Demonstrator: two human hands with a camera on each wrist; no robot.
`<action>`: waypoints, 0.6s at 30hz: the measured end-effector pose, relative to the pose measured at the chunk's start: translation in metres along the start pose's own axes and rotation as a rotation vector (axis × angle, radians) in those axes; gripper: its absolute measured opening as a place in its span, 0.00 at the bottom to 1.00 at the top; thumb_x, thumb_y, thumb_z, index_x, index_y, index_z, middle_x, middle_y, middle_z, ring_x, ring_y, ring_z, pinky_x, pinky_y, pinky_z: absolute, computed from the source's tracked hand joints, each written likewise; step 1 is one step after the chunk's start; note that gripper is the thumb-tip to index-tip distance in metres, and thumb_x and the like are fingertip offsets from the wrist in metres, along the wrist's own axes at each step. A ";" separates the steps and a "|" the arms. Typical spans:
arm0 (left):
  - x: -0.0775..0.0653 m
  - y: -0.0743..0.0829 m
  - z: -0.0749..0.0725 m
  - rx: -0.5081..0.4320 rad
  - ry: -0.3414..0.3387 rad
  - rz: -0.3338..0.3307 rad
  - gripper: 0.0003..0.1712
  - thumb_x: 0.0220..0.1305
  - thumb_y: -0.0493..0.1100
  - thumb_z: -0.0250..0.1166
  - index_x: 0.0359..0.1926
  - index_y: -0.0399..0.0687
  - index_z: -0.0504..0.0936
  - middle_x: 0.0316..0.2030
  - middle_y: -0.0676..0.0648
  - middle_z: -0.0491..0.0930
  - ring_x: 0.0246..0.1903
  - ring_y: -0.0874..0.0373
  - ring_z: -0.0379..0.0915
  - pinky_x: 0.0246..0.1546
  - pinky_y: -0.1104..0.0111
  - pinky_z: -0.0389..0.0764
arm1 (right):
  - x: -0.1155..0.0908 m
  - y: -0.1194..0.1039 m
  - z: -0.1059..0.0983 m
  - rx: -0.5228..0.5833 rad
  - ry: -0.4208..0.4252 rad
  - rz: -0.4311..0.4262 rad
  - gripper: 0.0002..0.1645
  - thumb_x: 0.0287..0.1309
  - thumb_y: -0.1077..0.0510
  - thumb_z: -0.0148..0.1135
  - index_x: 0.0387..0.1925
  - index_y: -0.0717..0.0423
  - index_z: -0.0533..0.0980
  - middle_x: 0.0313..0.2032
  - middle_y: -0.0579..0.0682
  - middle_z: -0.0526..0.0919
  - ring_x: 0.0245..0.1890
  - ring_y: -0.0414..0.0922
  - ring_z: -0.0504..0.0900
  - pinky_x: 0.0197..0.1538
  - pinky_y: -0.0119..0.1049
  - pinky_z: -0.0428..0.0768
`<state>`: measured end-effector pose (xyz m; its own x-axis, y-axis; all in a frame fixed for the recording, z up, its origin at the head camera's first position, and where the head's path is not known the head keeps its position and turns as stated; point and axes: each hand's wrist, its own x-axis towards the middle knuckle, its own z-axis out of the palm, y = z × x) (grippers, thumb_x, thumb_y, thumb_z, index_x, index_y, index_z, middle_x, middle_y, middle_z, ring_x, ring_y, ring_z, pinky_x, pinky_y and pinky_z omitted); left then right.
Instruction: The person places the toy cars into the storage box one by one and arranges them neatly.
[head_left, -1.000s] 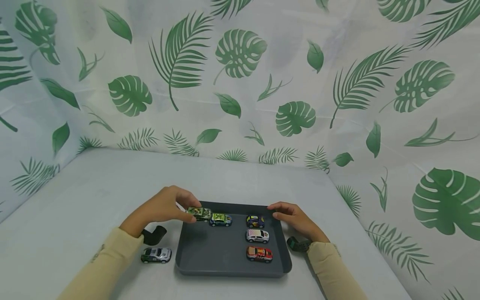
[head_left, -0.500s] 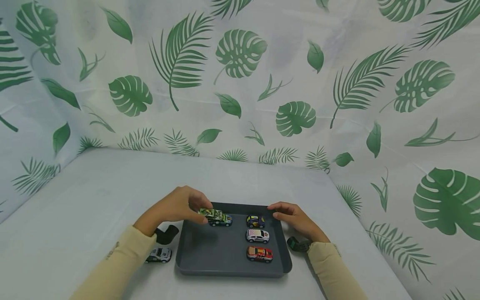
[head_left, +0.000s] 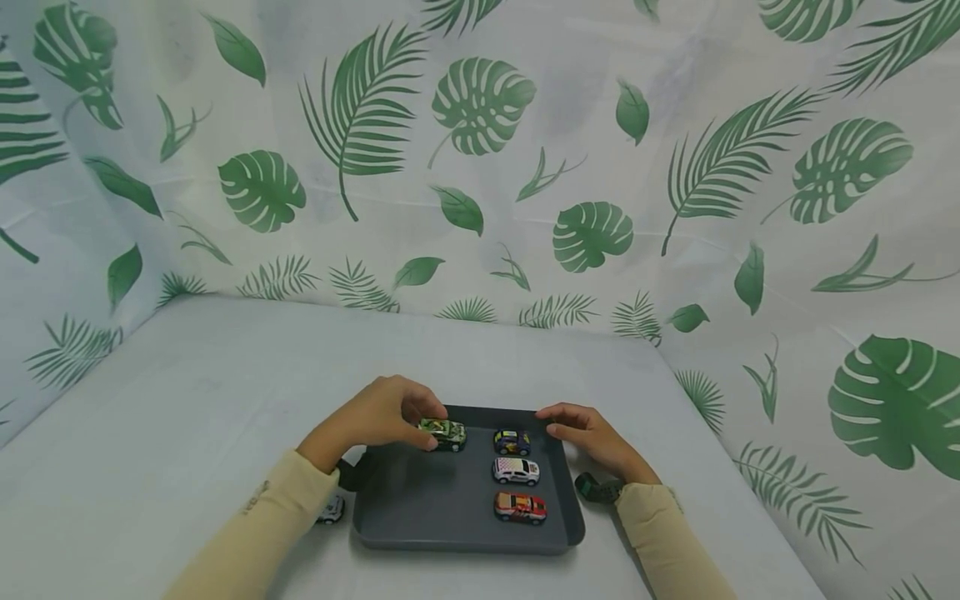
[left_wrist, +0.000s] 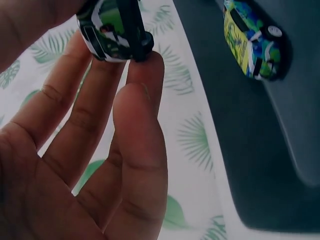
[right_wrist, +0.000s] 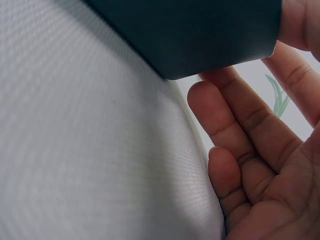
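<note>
In the head view my left hand (head_left: 390,417) pinches a green camouflage toy car (head_left: 444,432) above the back left part of a dark grey tray (head_left: 457,548). The left wrist view has the camouflage car between thumb and fingers at the top. A blue and yellow-green toy car (left_wrist: 252,40) sits in the tray there; from the head, the held car covers most of it. My right hand (head_left: 596,437) holds the tray's back right corner, its thumb and fingers around the edge in the right wrist view.
Down the tray's right side stand a purple toy car (head_left: 512,442), a white one (head_left: 516,472) and a red one (head_left: 521,507). Left of the tray, a silver toy car (head_left: 331,509) is partly hidden by my left sleeve (head_left: 258,525). A leaf-printed backdrop (head_left: 480,192) rises behind the table.
My left hand has carried the camouflage car rightward over the tray, until it overlaps the blue and yellow-green car. The left sleeve now hides part of the silver car. My right hand stays put.
</note>
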<state>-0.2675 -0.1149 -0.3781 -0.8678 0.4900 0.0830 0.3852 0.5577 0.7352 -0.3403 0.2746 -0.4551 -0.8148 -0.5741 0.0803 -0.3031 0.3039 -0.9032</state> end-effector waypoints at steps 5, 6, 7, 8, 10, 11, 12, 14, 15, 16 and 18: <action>0.005 0.004 0.007 0.022 -0.001 -0.021 0.20 0.59 0.39 0.83 0.53 0.46 0.92 0.49 0.52 0.91 0.46 0.56 0.87 0.52 0.58 0.86 | 0.000 0.000 -0.001 0.001 -0.003 -0.005 0.20 0.79 0.62 0.61 0.64 0.70 0.79 0.61 0.68 0.83 0.60 0.42 0.83 0.63 0.31 0.76; 0.005 0.004 0.009 0.027 -0.002 -0.028 0.19 0.59 0.39 0.83 0.52 0.47 0.92 0.49 0.52 0.91 0.46 0.56 0.87 0.52 0.57 0.86 | 0.000 0.000 -0.001 0.001 -0.002 -0.005 0.20 0.79 0.62 0.61 0.64 0.70 0.80 0.61 0.68 0.83 0.60 0.42 0.83 0.63 0.31 0.76; 0.005 0.004 0.010 0.032 -0.001 -0.034 0.19 0.59 0.39 0.83 0.52 0.47 0.93 0.49 0.53 0.91 0.46 0.57 0.87 0.52 0.57 0.86 | 0.000 0.000 -0.001 0.002 -0.002 -0.006 0.20 0.78 0.62 0.61 0.63 0.70 0.80 0.61 0.68 0.83 0.60 0.42 0.83 0.63 0.31 0.76; 0.006 0.005 0.012 0.035 0.000 -0.042 0.19 0.59 0.39 0.83 0.51 0.48 0.93 0.48 0.53 0.91 0.45 0.57 0.86 0.51 0.57 0.86 | 0.000 -0.001 0.000 0.002 -0.002 -0.005 0.20 0.78 0.62 0.61 0.63 0.70 0.80 0.61 0.67 0.83 0.60 0.43 0.82 0.63 0.32 0.76; 0.006 0.004 0.015 0.047 0.002 -0.058 0.18 0.58 0.39 0.84 0.50 0.50 0.93 0.46 0.55 0.91 0.45 0.58 0.86 0.51 0.57 0.86 | 0.001 -0.001 0.000 0.002 -0.001 -0.001 0.20 0.78 0.62 0.61 0.64 0.70 0.80 0.61 0.67 0.83 0.61 0.44 0.82 0.64 0.32 0.75; 0.006 0.005 0.016 0.054 0.003 -0.065 0.17 0.58 0.39 0.84 0.49 0.51 0.94 0.46 0.56 0.91 0.44 0.59 0.86 0.51 0.57 0.86 | 0.000 -0.002 0.000 0.001 0.000 0.002 0.20 0.78 0.62 0.61 0.63 0.70 0.80 0.61 0.67 0.83 0.61 0.44 0.82 0.64 0.33 0.75; 0.006 0.005 0.017 0.064 0.005 -0.069 0.16 0.57 0.39 0.84 0.48 0.51 0.94 0.45 0.56 0.91 0.44 0.59 0.85 0.51 0.56 0.86 | 0.000 -0.002 0.000 -0.002 0.001 0.004 0.20 0.78 0.62 0.62 0.63 0.70 0.80 0.61 0.67 0.83 0.62 0.45 0.82 0.65 0.34 0.75; 0.007 0.005 0.020 0.083 0.008 -0.081 0.16 0.56 0.39 0.85 0.46 0.53 0.94 0.43 0.57 0.90 0.43 0.60 0.85 0.51 0.56 0.85 | 0.000 -0.002 0.000 -0.006 0.002 0.007 0.20 0.78 0.62 0.62 0.63 0.70 0.80 0.62 0.67 0.83 0.62 0.47 0.82 0.66 0.37 0.74; 0.007 0.005 0.021 0.095 0.011 -0.086 0.15 0.55 0.39 0.85 0.45 0.53 0.94 0.43 0.58 0.90 0.43 0.60 0.85 0.51 0.55 0.85 | 0.000 -0.002 0.000 -0.010 0.003 0.008 0.20 0.78 0.62 0.62 0.63 0.70 0.80 0.62 0.67 0.83 0.63 0.48 0.82 0.67 0.39 0.74; 0.007 0.006 0.022 0.106 0.013 -0.089 0.15 0.54 0.39 0.85 0.44 0.54 0.94 0.42 0.58 0.90 0.42 0.60 0.85 0.51 0.55 0.85 | 0.000 -0.002 0.000 -0.013 0.004 0.008 0.20 0.78 0.62 0.62 0.63 0.69 0.80 0.62 0.67 0.83 0.63 0.48 0.82 0.67 0.40 0.74; 0.007 0.008 0.024 0.129 0.018 -0.097 0.15 0.53 0.40 0.86 0.42 0.55 0.94 0.41 0.58 0.90 0.42 0.59 0.86 0.50 0.55 0.85 | 0.000 -0.002 0.000 -0.017 0.005 0.010 0.20 0.78 0.62 0.62 0.63 0.69 0.80 0.62 0.67 0.83 0.63 0.49 0.82 0.68 0.42 0.73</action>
<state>-0.2630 -0.0912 -0.3879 -0.9078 0.4183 0.0293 0.3360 0.6839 0.6476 -0.3392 0.2740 -0.4530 -0.8204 -0.5671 0.0734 -0.3030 0.3223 -0.8968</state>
